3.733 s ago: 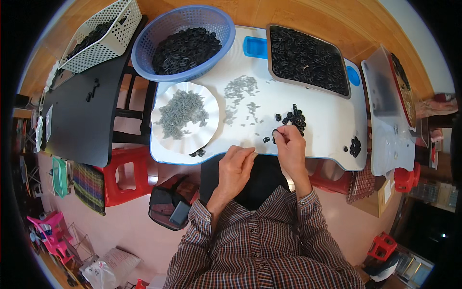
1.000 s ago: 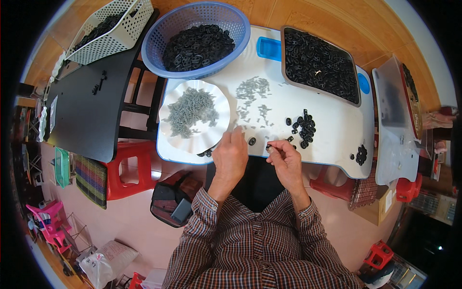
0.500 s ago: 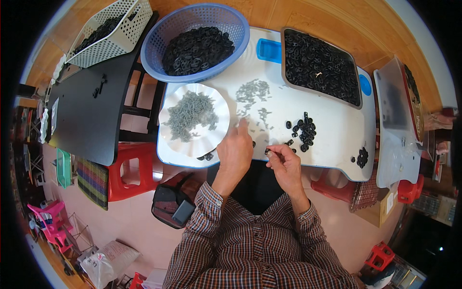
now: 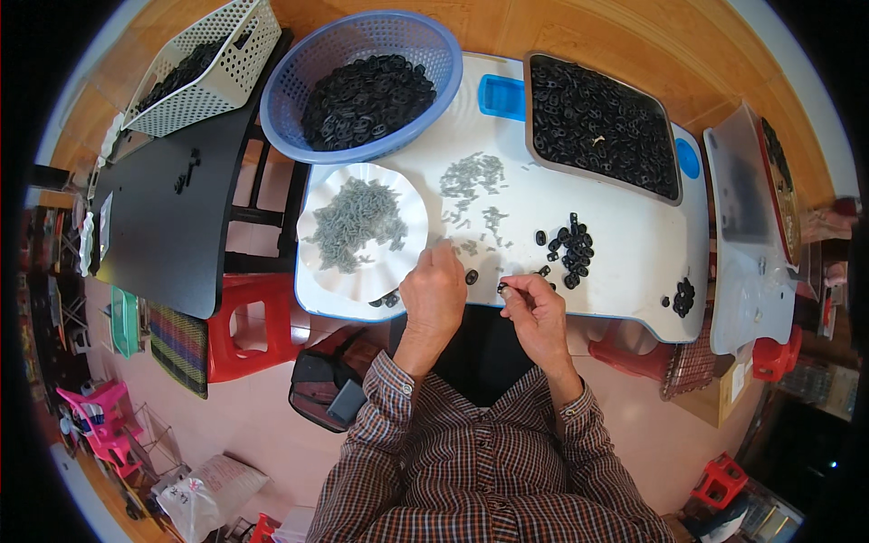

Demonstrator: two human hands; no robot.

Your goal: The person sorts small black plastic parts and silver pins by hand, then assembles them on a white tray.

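Note:
My right hand (image 4: 536, 309) pinches a small black plastic piece (image 4: 502, 287) between thumb and fingertips, just above the table's near edge. My left hand (image 4: 433, 297) is closed with its fingers curled, beside the right rim of a white scalloped plate (image 4: 409, 262); whatever its fingertips hold is hidden. Heaped on that plate are small grey translucent pins (image 4: 356, 222). More loose grey pins (image 4: 471, 176) lie scattered on the table beyond my left hand. A single black oval piece (image 4: 471, 277) rests between my hands. To the right of them sits a small pile of black oval pieces (image 4: 575, 253).
A blue basket (image 4: 281, 122) of black parts stands at the back left of the white table (image 4: 634, 271). The metal tray (image 4: 605, 181) behind my right hand is full of black parts. Another small black cluster (image 4: 684, 297) lies far right. Red stools (image 4: 249, 339) flank the table.
My left hand has drawn back toward me from the loose pins, and its outstretched finger has curled in. The black oval piece beside it shows more fully. My right hand stays nearly still.

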